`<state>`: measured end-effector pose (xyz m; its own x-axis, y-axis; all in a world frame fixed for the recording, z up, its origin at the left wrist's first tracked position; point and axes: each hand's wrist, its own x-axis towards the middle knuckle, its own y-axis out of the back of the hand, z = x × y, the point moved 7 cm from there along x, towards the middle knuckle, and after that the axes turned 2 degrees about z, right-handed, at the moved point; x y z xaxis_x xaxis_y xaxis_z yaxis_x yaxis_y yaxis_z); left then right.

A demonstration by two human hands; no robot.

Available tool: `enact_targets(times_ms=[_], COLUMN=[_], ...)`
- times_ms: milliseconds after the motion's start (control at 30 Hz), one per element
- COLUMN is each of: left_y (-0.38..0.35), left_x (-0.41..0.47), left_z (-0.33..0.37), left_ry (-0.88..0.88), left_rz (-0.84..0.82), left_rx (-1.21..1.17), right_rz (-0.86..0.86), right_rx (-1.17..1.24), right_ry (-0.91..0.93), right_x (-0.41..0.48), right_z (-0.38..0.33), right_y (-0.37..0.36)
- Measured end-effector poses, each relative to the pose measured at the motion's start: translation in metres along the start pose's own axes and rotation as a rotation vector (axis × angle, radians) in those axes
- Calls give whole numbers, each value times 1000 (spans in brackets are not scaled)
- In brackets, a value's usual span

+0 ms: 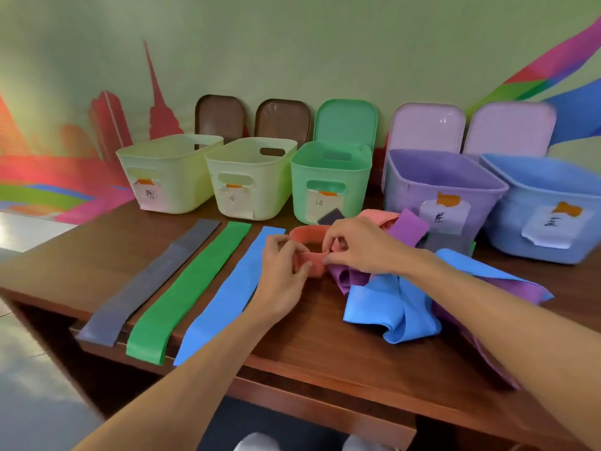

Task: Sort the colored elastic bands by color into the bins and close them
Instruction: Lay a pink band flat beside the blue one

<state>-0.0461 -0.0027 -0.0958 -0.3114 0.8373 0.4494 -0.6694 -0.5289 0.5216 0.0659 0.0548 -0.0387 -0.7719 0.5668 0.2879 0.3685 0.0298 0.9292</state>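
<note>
While both hands meet at the centre of the frame, the left hand (282, 271) and the right hand (359, 245) pinch a salmon-pink elastic band (309, 252) between curled fingers, the loop standing open between them just above the wooden tabletop (325, 346); to the left of the hands, three bands lie flat and parallel, a grey band (153, 281), a green band (188, 294) and a blue band (227, 297), their near ends overhanging the tabletop's edge; right of the hands sits a tangled heap (400, 288) of blue, purple, pink and grey bands, touching the right wrist; across the upper middle stands a row of five open, labelled bins, two pale yellow-green bins (169, 177) (250, 180), a green bin (331, 180), a purple bin (442, 187) and a blue bin (546, 206); lids (346, 120) lean against the wall behind them.
</note>
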Motion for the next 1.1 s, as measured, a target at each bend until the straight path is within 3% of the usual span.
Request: enact_targets(times_ms=[200, 433, 633, 800, 1000, 1100], left_y=[8, 9, 21, 22, 5, 1], left_x=[0, 13, 41, 53, 72, 74], left_z=[1, 22, 84, 121, 127, 123], left_ry=[26, 103, -90, -149, -86, -30], left_rz=[14, 0, -64, -140, -179, -143], left_rx=[-147, -113, 3, -76, -27, -117], right_rz=[150, 296, 582, 741, 940, 995], right_rx=[233, 346, 502, 564, 758, 798], right_ry=[-77, -98, -105, -85, -149, -221], right_x=[-2, -7, -18, -29, -50, -60], right_z=[-3, -13, -18, -14, 11, 30], right_y=[26, 79, 133, 169, 200, 200])
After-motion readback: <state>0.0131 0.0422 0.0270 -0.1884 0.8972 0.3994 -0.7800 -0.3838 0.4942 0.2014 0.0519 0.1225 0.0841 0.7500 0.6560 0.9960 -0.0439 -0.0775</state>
